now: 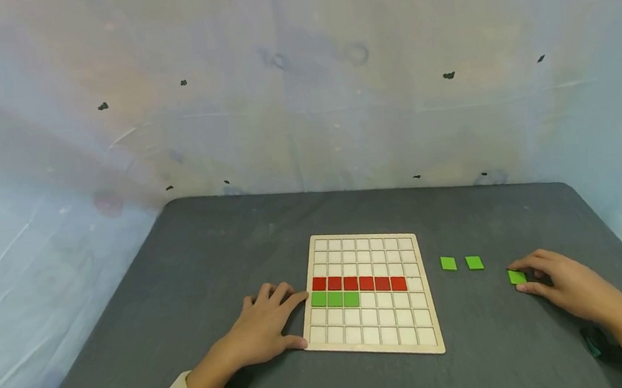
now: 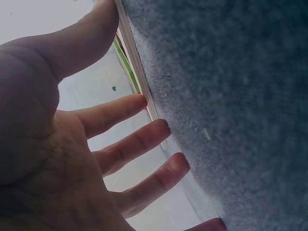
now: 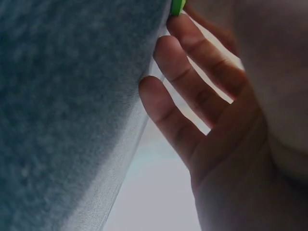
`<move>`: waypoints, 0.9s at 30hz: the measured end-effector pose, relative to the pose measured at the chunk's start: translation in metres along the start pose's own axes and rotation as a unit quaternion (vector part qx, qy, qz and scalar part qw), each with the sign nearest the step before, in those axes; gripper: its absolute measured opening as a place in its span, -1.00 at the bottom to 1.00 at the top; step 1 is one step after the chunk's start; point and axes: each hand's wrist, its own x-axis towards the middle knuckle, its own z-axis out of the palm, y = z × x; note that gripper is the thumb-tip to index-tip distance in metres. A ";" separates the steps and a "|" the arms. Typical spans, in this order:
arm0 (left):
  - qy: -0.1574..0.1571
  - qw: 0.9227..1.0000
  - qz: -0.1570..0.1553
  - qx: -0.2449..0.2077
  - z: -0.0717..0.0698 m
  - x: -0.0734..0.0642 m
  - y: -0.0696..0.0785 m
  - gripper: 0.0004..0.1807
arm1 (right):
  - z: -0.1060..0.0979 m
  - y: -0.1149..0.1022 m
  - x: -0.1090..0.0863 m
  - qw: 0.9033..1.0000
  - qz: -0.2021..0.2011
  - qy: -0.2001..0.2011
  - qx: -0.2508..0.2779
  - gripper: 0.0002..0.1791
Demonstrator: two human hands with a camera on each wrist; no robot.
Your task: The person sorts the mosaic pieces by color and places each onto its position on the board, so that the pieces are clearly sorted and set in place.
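A pale wooden grid board (image 1: pixel 375 352) lies on the dark table. Across its middle runs a row of several red tiles (image 1: pixel 350 284), and three green tiles (image 1: pixel 335 299) sit in the row just below, at the left. My left hand (image 1: pixel 262 330) rests at the board's left edge, thumb and index fingertip touching it, fingers spread and fairly straight. Over at the right, my right hand (image 1: pixel 564 285) pinches a green tile (image 1: pixel 516 277) between thumb and fingers, at the table surface. Only a corner of that tile shows in the right wrist view.
Two loose green tiles (image 1: pixel 449 263) lie between the board and my right hand. A dark object (image 1: pixel 597 341), partly hidden, is beneath the right wrist. Behind the grey-black table (image 1: pixel 225 239) hangs a pale, marked sheet (image 1: pixel 301 95).
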 end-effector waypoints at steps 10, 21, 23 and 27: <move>0.004 1.000 -0.002 0.003 0.000 0.000 -0.003 -0.11 | -0.005 0.002 0.000 1.000 -0.001 -0.011 0.004 -0.62; -0.010 1.000 -0.016 -0.007 -0.003 0.000 -0.001 -0.04 | -0.007 0.001 -0.001 0.999 0.008 -0.040 0.011 -0.65; -0.012 1.000 -0.018 -0.008 -0.002 0.000 -0.001 -0.04 | -0.007 0.000 -0.001 0.999 0.009 -0.043 0.010 -0.65; -0.006 1.000 -0.016 0.004 0.000 0.001 0.000 -0.03 | -0.005 -0.001 -0.002 1.000 -0.006 -0.022 0.002 -0.66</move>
